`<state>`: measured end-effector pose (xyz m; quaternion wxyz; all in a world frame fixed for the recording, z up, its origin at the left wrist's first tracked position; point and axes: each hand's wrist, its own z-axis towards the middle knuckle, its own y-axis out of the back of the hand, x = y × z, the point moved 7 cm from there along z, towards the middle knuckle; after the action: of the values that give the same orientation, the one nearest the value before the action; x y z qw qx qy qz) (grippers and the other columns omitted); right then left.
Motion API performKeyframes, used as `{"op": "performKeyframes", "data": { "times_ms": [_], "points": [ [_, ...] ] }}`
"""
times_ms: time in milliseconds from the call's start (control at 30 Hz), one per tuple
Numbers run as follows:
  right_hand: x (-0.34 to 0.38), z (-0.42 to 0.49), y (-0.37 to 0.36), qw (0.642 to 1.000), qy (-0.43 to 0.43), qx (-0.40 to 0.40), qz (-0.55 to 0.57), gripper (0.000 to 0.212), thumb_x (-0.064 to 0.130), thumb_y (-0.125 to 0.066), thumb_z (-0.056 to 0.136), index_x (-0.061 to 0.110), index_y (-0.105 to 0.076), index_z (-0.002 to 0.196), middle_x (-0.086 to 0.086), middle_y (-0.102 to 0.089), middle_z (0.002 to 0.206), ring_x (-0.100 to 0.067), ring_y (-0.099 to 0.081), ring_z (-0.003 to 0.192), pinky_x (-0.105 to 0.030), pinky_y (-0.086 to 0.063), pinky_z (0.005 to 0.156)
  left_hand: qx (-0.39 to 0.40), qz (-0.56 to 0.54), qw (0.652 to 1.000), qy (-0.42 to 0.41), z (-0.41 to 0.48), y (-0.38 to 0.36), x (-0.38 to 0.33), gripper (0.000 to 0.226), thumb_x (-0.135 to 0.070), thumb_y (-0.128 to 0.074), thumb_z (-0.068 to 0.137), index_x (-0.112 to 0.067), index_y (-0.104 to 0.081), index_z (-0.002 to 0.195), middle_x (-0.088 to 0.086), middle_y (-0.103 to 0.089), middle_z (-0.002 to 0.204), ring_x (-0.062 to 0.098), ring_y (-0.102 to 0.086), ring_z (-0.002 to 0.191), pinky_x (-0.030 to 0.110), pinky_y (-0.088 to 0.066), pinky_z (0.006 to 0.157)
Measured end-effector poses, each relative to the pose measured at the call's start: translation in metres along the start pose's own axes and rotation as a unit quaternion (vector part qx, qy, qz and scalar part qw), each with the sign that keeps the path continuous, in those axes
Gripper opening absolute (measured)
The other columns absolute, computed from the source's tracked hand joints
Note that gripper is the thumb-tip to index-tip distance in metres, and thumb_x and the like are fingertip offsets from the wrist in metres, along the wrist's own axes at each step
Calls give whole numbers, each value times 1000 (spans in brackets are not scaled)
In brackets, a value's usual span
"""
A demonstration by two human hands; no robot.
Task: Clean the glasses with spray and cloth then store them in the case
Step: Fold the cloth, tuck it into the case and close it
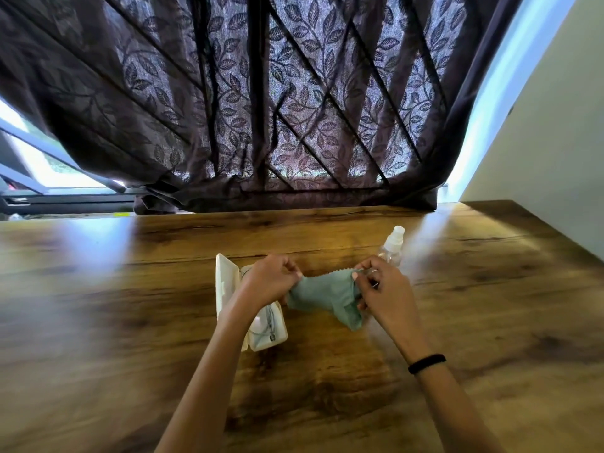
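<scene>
A green cleaning cloth (330,297) is stretched between both hands above the wooden table (130,305). My left hand (271,279) pinches its left end and my right hand (382,292) pinches its right end. A white glasses case (228,282) lies open under my left wrist, its lid standing up on the left. Thin-framed glasses (269,325) lie inside the case, partly hidden by my forearm. A small clear spray bottle (392,245) with a white cap stands just behind my right hand.
A dark leaf-patterned curtain (294,109) hangs along the table's far edge over a window. A pale wall (555,142) borders the table on the right. Bare tabletop lies to the left and in front of my arms.
</scene>
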<state>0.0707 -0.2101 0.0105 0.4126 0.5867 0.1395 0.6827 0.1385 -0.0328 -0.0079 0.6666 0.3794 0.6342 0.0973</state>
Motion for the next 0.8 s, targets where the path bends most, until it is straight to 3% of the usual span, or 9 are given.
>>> {"op": "performKeyframes", "data": {
  "times_ms": [133,233,333,467,600,733,800],
  "points": [
    [-4,6,-15,1000,2,16,-19,9,18,-53,90,24,-55,84,4,-63,79,-5,-59,62,-11,-43,56,-47,34,998,20,6,-1,7,17,-23,-55,90,-30,-52,75,-6,-62,67,2,-57,51,17,-42,51],
    [0,15,-25,998,26,11,-55,11,12,-50,90,18,-59,91,8,-56,76,-1,-51,65,-12,-41,60,-70,66,994,42,12,0,11,6,-19,-56,89,-21,-58,85,-1,-64,74,9,-62,62,20,-48,55],
    [5,25,-35,993,37,2,-110,15,8,-49,89,14,-59,97,0,-58,77,-14,-54,72,-25,-41,66,-80,117,989,38,20,2,5,8,-13,-55,89,-11,-62,93,7,-65,83,17,-63,73,29,-54,65],
    [9,31,-45,978,29,-9,-205,14,5,-55,85,11,-59,97,-8,-67,86,-25,-62,80,-28,-33,64,-80,190,978,22,31,4,-7,13,-8,-52,90,-5,-63,98,11,-65,90,18,-62,75,26,-51,65],
    [7,31,-52,970,26,12,-241,7,4,-54,86,5,-58,92,-14,-67,91,-28,-64,82,-28,-42,62,-93,250,964,11,37,2,-15,15,-7,-51,92,-5,-61,103,13,-65,97,24,-64,84,33,-55,76],
    [11,27,-48,976,37,5,-216,32,1,-55,85,6,-48,115,-14,-63,104,-29,-62,88,-34,-49,71,-119,260,958,-36,36,-3,-23,17,-13,-49,93,-9,-59,108,10,-65,99,23,-63,85,34,-54,73],
    [17,20,-41,982,60,-7,-182,44,-2,-57,83,8,-43,123,-13,-59,112,-28,-62,88,-33,-51,70,-96,237,964,-72,36,-15,-27,16,-16,-50,93,-11,-61,104,7,-66,98,19,-63,82,30,-53,70]
  ]
}}
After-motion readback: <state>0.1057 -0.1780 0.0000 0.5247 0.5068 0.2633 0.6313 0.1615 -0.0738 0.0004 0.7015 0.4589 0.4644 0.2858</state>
